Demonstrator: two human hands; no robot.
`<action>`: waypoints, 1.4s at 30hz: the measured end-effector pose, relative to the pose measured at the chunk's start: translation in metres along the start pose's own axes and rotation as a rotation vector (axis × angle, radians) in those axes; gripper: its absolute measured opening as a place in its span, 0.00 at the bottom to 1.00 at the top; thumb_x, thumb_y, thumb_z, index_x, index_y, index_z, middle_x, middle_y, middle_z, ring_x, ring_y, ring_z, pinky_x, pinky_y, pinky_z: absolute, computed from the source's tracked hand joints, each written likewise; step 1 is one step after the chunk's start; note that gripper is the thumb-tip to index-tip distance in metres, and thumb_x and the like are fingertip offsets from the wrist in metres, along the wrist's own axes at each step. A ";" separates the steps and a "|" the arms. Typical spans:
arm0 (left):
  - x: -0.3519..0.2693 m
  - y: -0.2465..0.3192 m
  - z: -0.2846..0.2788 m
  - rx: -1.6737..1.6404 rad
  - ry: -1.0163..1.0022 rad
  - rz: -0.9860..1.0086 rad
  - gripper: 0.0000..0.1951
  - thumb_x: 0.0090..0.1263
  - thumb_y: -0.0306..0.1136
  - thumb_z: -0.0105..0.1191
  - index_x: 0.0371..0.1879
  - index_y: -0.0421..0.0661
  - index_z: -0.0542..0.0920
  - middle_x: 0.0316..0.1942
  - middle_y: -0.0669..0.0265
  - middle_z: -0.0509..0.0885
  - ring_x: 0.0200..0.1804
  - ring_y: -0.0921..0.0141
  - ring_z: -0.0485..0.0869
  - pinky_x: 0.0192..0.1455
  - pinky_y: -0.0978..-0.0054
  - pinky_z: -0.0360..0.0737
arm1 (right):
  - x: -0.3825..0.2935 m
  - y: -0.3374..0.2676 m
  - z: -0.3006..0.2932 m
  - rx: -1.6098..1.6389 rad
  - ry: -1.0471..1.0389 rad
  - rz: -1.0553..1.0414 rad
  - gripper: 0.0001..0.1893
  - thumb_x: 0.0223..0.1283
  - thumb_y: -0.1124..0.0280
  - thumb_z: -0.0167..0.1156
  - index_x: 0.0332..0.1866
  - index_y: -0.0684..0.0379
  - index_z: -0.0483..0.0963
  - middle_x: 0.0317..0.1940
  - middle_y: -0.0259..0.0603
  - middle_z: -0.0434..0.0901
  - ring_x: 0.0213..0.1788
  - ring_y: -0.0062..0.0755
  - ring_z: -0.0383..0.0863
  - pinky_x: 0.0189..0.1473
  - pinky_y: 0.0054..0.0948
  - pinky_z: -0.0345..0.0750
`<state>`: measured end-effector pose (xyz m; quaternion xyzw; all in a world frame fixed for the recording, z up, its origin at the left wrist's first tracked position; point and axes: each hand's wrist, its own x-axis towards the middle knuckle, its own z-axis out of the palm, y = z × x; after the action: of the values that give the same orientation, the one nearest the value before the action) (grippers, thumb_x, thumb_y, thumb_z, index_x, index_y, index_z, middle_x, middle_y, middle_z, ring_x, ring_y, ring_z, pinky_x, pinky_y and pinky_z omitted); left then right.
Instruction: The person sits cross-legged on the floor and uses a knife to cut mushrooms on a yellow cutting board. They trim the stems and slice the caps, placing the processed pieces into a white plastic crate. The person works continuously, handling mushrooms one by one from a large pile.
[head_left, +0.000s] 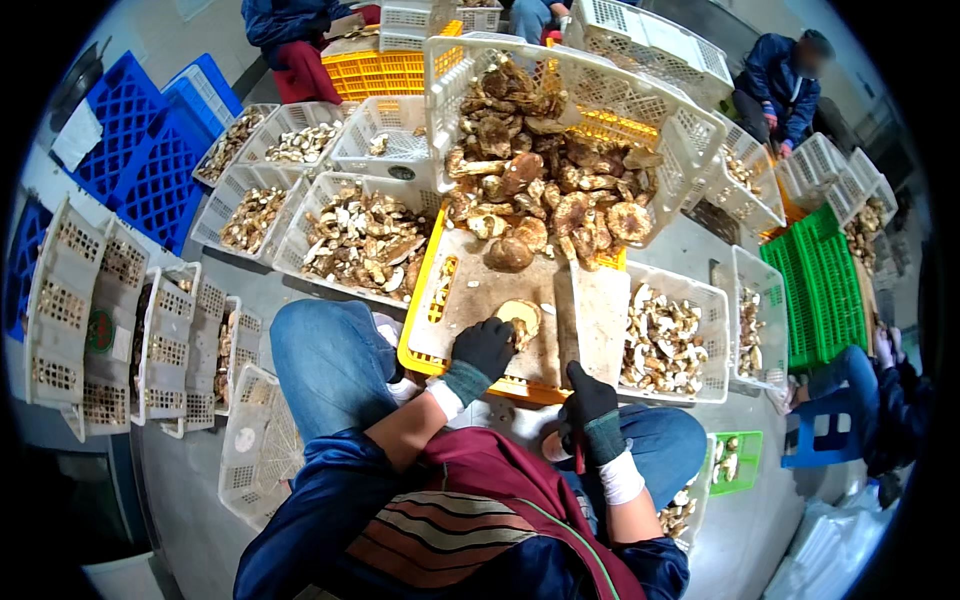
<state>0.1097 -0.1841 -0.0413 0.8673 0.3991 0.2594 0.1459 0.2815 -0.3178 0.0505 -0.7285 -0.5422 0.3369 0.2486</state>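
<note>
My left hand (484, 351), in a black glove with a green cuff, grips a mushroom (523, 315) whose pale cut face is turned up. It rests low on a dirt-stained work board (480, 281) laid over a yellow plastic crate (417, 330). My right hand (592, 409), gloved the same way, is closed at the board's near right corner. A thin red handle (579, 459) sticks out below it; the rest of that tool is hidden or hard to make out. Beyond my left hand, whole brown mushrooms (570, 180) spill onto the board from a tipped white crate (679, 161).
White crates of cut mushrooms flank me, at left (367, 240) and right (667, 337). Stacked white crates (97, 322) and blue plastic pallets (142, 150) stand further left. Green crates (814, 285) and a blue stool (821, 431) are at right. Other people (784, 90) sit nearby.
</note>
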 end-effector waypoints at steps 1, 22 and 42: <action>0.001 0.002 0.000 0.020 -0.004 0.020 0.12 0.58 0.43 0.51 0.35 0.49 0.74 0.31 0.61 0.75 0.32 0.60 0.77 0.32 0.60 0.74 | 0.000 0.003 0.005 -0.264 0.249 -0.414 0.24 0.48 0.82 0.51 0.54 0.56 0.67 0.23 0.46 0.77 0.21 0.39 0.80 0.23 0.32 0.75; 0.011 0.002 0.007 0.132 -0.109 0.129 0.04 0.55 0.32 0.49 0.29 0.51 0.74 0.29 0.64 0.74 0.32 0.63 0.77 0.34 0.64 0.73 | 0.004 -0.013 0.004 0.186 -0.151 0.280 0.19 0.64 0.56 0.49 0.53 0.55 0.72 0.22 0.44 0.79 0.22 0.30 0.80 0.25 0.28 0.74; 0.007 0.000 0.006 -0.098 0.080 0.083 0.06 0.59 0.35 0.48 0.25 0.47 0.75 0.25 0.59 0.75 0.30 0.57 0.76 0.32 0.59 0.73 | 0.019 0.003 -0.006 -0.099 -0.158 -0.041 0.31 0.47 0.82 0.50 0.62 0.57 0.59 0.18 0.47 0.76 0.20 0.38 0.79 0.23 0.32 0.74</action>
<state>0.1167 -0.1792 -0.0446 0.8638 0.3553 0.3188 0.1611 0.2916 -0.3010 0.0478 -0.6999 -0.5906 0.3610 0.1758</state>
